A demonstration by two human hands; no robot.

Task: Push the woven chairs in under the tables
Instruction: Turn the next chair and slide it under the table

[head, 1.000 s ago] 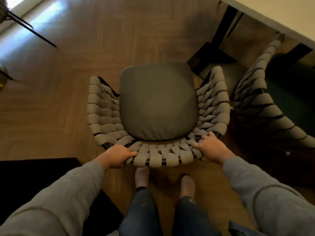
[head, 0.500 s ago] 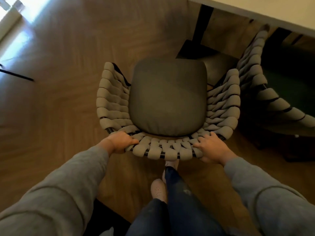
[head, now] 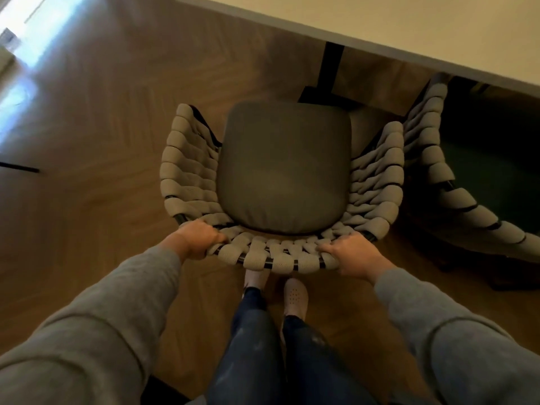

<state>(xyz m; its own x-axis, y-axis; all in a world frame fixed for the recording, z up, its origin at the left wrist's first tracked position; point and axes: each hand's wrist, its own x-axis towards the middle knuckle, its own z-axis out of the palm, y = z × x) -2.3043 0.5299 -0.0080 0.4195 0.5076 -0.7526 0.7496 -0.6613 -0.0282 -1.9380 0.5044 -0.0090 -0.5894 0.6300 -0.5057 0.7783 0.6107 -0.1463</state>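
A woven chair (head: pixel 187 168) with beige straps on a black frame and a grey seat cushion (head: pixel 285 168) stands right in front of me. My left hand (head: pixel 195 239) grips the left end of its backrest rim, and my right hand (head: pixel 350 255) grips the right end. The cream table (head: pixel 409 27) crosses the upper right; its edge lies just beyond the front of the seat. A black table leg (head: pixel 331 68) stands behind the cushion.
A second woven chair (head: pixel 438 159) stands close on the right, partly under the table, its side near the first chair's right arm. Wood floor spreads to the left, with bright light at the far left. My feet (head: pixel 295 296) are just behind the backrest.
The chair has moved forward toward the table with both hands holding its backrest. The table edge now fills more of the upper right, and I have stepped after it.
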